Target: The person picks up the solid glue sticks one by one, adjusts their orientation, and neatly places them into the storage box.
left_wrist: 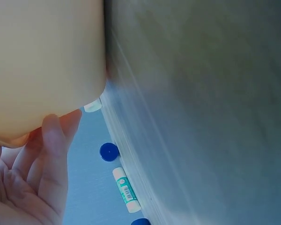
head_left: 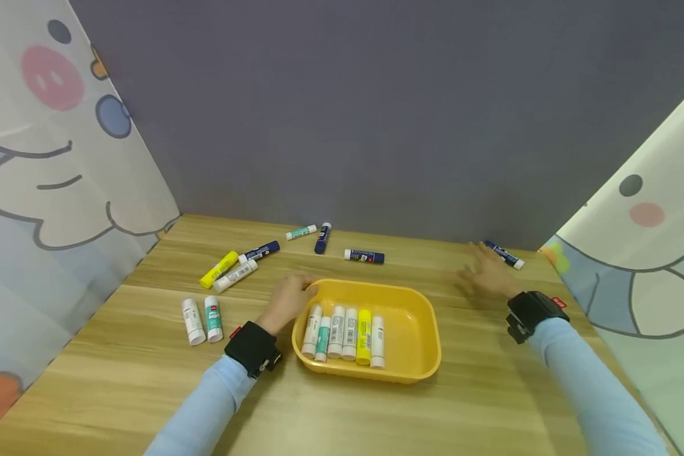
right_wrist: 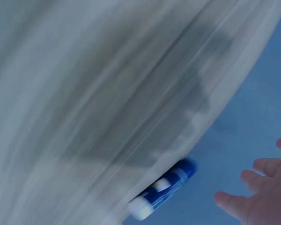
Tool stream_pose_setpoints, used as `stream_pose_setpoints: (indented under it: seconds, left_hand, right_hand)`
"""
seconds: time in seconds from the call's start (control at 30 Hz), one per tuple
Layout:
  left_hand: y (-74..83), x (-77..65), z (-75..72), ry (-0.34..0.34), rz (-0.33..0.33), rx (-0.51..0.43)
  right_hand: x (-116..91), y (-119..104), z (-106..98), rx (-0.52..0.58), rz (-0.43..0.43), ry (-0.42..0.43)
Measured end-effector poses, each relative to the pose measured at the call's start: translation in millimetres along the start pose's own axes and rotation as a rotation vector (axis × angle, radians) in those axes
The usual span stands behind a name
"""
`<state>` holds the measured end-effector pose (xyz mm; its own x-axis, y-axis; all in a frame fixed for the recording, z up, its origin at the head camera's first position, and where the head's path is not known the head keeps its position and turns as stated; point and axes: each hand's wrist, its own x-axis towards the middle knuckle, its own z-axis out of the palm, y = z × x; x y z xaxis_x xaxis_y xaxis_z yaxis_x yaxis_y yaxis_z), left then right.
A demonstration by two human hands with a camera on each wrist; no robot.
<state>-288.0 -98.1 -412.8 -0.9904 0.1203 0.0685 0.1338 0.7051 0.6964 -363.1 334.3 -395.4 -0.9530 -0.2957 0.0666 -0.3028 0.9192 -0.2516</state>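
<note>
Though apart — hands (head_left: 287, 301) (head_left: 486, 273), 1 on tray-rim (head_left: 370, 284)

The tray (head_left: 409, 332) looks glossy plastic, the table (head_left: 342, 418) smooth wood

Blur softens the shadowed table (right_wrist: 140, 136) in the right-wrist view.

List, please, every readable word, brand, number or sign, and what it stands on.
No wording is legible.
Glue sticks in the yellow tray: labels too small.
Green-and-white glue stick, left wrist view: barcode and print too small.
Dark blue glue stick near the right hand: label blurred.
Other glue sticks on the table: print too small.
Red tag, right wrist: marks too small.
</note>
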Motion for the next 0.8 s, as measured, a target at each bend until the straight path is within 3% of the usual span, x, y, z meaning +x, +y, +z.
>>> stream_pose_setpoints:
  seconds: [0.27, 0.43, 0.8]
  left_hand:
    - [-6.7, -7.7, 1.1, -0.017, -0.006, 0.014]
    - [-5.9, -4.7, -2.9, -0.015, -0.003, 0.029]
    - [-0.8, 4.7, -0.8, -0.022, -0.014, 0.049]
  right_hand:
    - [12.5, 36.6, 0.2, 0.011, 0.173, -0.145]
    - [20.5, 52.7, 0.5, 0.060, 0.196, -0.122]
    - [30.3, 74.4, -1.6, -0.035, 0.256, -0.153]
